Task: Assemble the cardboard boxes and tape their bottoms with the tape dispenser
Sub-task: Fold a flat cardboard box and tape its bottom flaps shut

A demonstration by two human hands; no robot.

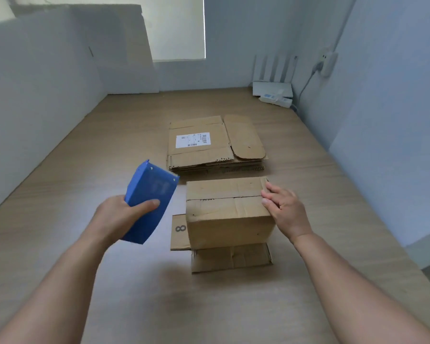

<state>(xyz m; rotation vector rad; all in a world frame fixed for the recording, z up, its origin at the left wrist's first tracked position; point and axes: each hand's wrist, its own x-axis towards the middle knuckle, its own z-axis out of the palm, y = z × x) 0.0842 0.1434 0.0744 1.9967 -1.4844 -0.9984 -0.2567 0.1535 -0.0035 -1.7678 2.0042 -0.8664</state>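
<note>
Two bare hands work over a wooden tabletop [109, 281]. Left hand [117, 217] grips a blue plastic tape dispenser [149, 199], raised just left of the assembled brown cardboard box [227, 212]. Right hand [284, 209], fingers relaxed, rests against the box's right top edge. Beyond both hands lies a stack of flattened cardboard boxes [214, 145].

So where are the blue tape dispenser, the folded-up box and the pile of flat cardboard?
blue tape dispenser [152, 187]: head view, on its broad blue side.
folded-up box [230, 229]: head view, on its near wall.
pile of flat cardboard [201, 155]: head view, on the top sheet's near flap.
</note>
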